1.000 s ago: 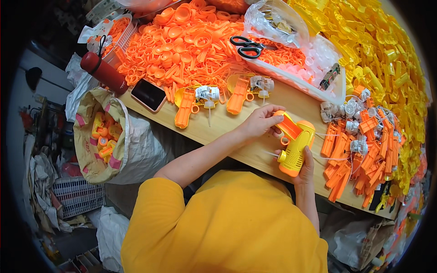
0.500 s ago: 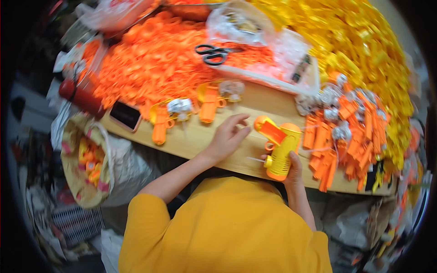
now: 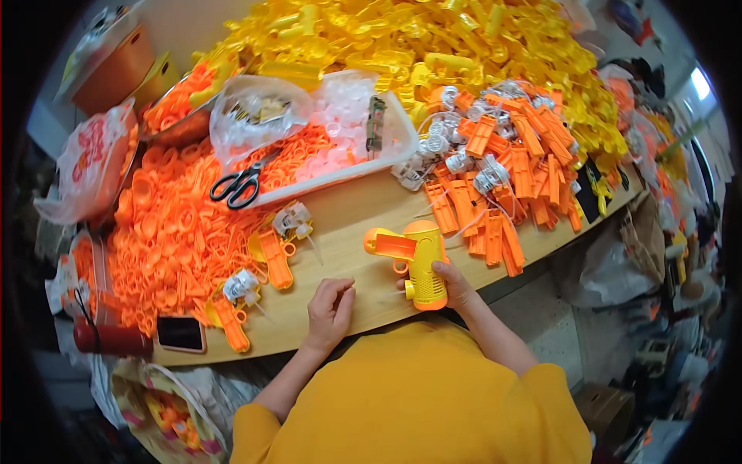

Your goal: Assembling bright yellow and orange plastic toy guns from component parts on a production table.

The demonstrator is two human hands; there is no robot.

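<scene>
A yellow and orange plastic toy gun (image 3: 427,271) is held upright over the table's near edge, its orange handle pointing left. My right hand (image 3: 457,288) is closed around its right side near the bottom, with some fingers hidden behind it. A round yellow knob with a thin pale tube sticks out low on its left. To the left, my left hand (image 3: 331,311) is curled into a loose fist above the wood, with nothing showing in it. Two partly built toy halves with orange handles and clear motor housings, one farther (image 3: 275,259) and one nearer (image 3: 231,323), lie beyond it.
Orange strips with wired motor units (image 3: 495,193) are heaped right of centre. Yellow shells (image 3: 510,46) pile up behind. Loose orange parts (image 3: 166,240) cover the left. Scissors (image 3: 239,185) rest by a white tray (image 3: 340,179). A phone (image 3: 182,335) and red bottle (image 3: 116,340) lie front left.
The view has swung to the right. My left hand has drawn back from the toy gun, its fingers now curled. My right hand keeps hold of the toy gun.
</scene>
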